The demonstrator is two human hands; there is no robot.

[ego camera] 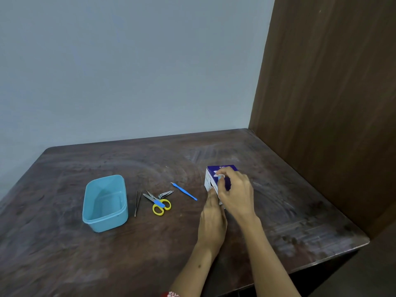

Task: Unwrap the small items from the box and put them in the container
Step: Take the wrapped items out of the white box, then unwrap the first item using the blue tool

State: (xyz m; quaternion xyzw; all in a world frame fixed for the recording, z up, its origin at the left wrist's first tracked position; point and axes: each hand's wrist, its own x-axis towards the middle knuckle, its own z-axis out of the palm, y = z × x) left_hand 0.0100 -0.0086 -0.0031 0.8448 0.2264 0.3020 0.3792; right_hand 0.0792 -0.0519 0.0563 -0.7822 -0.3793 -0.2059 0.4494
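Observation:
A small purple-and-white box (pixel 214 173) stands on the dark wooden table (pixel 150 243), right of centre. My left hand (pixel 212 219) presses against the box's near side and steadies it. Above the box's open top, my right hand (pixel 235 194) pinches a small white-and-pale-blue wrapped item (pixel 220 176) between its fingertips. A light blue plastic container (pixel 105 203), with nothing in it, sits at the left. Between container and box lie tweezers (pixel 137 203), yellow-handled scissors (pixel 158 204), a nail clipper (pixel 165 194) and a thin blue-handled tool (pixel 184 191).
A pale wall runs behind the table. A tall brown wooden panel (pixel 332 103) borders the table's right side. The table's right corner (pixel 367 240) is close to my right arm.

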